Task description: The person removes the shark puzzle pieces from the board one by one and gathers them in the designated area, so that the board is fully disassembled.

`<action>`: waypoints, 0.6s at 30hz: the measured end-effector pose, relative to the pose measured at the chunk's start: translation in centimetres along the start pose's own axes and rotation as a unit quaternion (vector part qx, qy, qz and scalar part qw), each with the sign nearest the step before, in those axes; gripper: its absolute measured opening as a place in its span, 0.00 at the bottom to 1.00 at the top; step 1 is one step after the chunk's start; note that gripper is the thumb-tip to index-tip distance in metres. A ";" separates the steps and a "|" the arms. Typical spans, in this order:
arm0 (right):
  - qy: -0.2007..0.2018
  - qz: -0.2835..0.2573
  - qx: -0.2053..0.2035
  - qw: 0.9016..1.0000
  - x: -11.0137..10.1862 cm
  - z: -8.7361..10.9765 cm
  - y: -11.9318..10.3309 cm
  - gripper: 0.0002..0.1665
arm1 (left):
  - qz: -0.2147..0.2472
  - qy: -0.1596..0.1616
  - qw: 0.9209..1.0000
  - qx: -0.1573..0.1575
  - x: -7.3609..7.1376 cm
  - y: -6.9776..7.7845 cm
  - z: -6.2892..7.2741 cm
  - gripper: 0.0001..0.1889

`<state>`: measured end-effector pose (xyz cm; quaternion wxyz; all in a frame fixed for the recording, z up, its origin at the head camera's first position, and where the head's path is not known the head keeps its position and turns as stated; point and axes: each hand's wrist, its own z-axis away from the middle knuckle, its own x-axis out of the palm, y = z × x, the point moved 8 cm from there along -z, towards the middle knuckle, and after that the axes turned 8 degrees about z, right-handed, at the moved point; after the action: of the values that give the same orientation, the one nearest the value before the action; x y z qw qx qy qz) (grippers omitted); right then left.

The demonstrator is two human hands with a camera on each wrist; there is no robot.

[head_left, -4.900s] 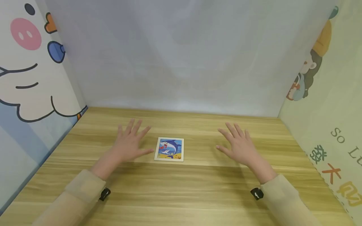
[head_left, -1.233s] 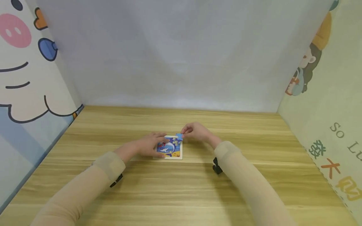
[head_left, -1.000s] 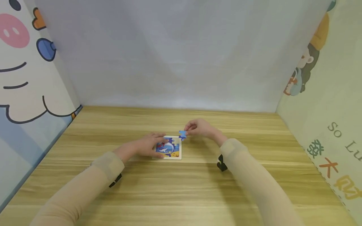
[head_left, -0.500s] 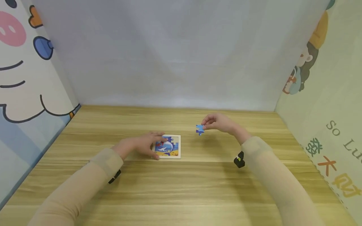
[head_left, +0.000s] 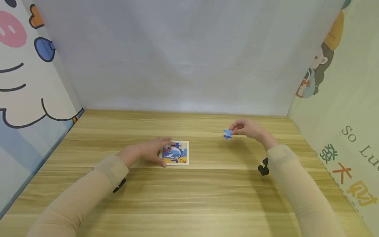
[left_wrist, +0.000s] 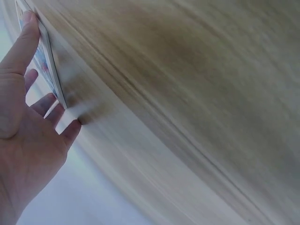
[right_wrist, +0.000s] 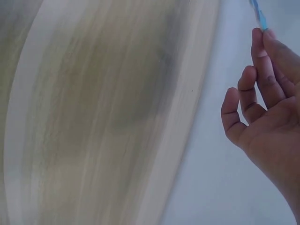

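Observation:
A small square jigsaw puzzle with a white frame [head_left: 177, 164] lies on the table, showing a whale picture. In its upper right corner a bare pale gap shows where no piece sits. My left hand [head_left: 148, 151] rests across the left side of the puzzle, thumb at the near corner and fingers over the far edge, spread and relaxed in the left wrist view. Well to the right and raised off the table, my right hand [head_left: 250, 129] pinches a blue puzzle piece [head_left: 227, 134] between thumb and index finger. Only the piece's thin edge appears in the right wrist view.
The wood-grain table [head_left: 195, 197] reaches back to a plain grey-white backdrop [head_left: 183, 65]. Cartoon-printed panels stand at both sides, a left panel [head_left: 26, 102] and a right panel [head_left: 334, 115]. Dark straps hang at both wrists.
First both hands hovered apart over a full puzzle. Then the left hand came onto it, and the right hand lifted out the corner piece and carried it off to the right.

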<state>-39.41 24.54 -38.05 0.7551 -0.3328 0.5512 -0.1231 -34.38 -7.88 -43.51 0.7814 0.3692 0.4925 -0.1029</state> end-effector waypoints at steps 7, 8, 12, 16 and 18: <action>0.004 0.014 0.017 1.000 0.3 0.2 2.4 0.17 | -0.007 0.027 1.000 -0.008 -0.1 -0.5 0.6 0.50; 0.003 0.016 0.015 1.000 0.4 0.1 2.6 0.17 | -0.010 0.031 0.999 -0.004 -0.1 -0.6 0.7 0.50; 0.006 0.029 0.014 0.999 0.7 0.0 3.2 0.17 | -0.004 0.035 0.999 0.005 -0.2 -0.6 0.9 0.49; 0.009 0.030 0.020 0.999 0.9 -0.4 4.0 0.15 | 0.000 0.026 1.000 0.004 -0.2 -0.8 1.0 0.49; 0.008 0.026 0.025 0.999 1.0 -0.5 4.5 0.15 | 0.004 0.020 1.000 0.001 -0.2 -1.0 1.0 0.49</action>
<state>-40.30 27.17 -41.76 0.7619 -0.2984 0.5622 -0.1197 -34.35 -9.29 -43.59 0.7712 0.3737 0.5069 -0.0931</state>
